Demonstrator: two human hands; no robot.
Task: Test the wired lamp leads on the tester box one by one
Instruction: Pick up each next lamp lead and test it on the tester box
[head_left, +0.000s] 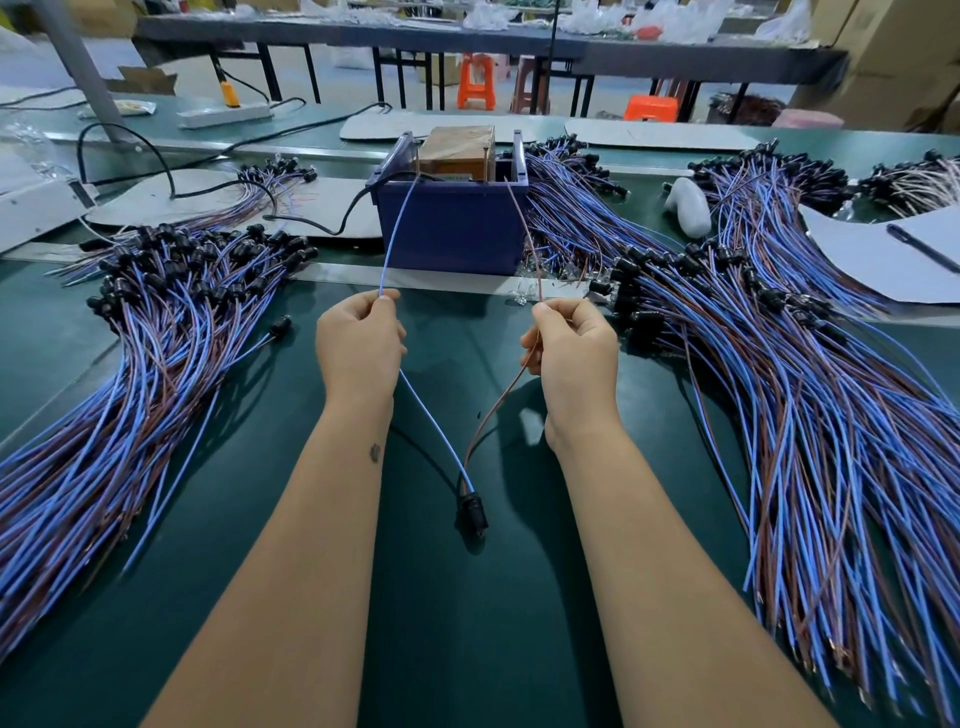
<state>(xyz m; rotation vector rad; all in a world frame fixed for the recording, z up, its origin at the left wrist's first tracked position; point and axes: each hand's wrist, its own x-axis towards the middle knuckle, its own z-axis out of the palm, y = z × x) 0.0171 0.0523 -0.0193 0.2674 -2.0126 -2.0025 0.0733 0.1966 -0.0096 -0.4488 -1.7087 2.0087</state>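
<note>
One lamp lead is up for testing: its blue wire (395, 234) runs from the left hand (359, 347) to the top of the tester box (451, 221), and its brown wire (525, 236) runs from the right hand (569, 358) to the box's other side. Each hand pinches its wire between thumb and fingertips, so the two ends reach the box's top edge; whether they actually touch contacts there is too small to tell. The black lamp socket (470, 511) joining both wires lies on the green worktop (467, 623) between the forearms, and I can't see it glowing.

A heap of leads (156, 332) sprawls to the left of the box, and a larger heap (789, 374) fans out to the right. Which is tested and which is waiting isn't marked, but with this many on both sides, I'd judge the job is somewhere in the middle, with plenty left.

Beyond the box sit a power strip (224, 115), a notepad with a pen (922, 248) to the right, and orange stools (476, 81) behind.
</note>
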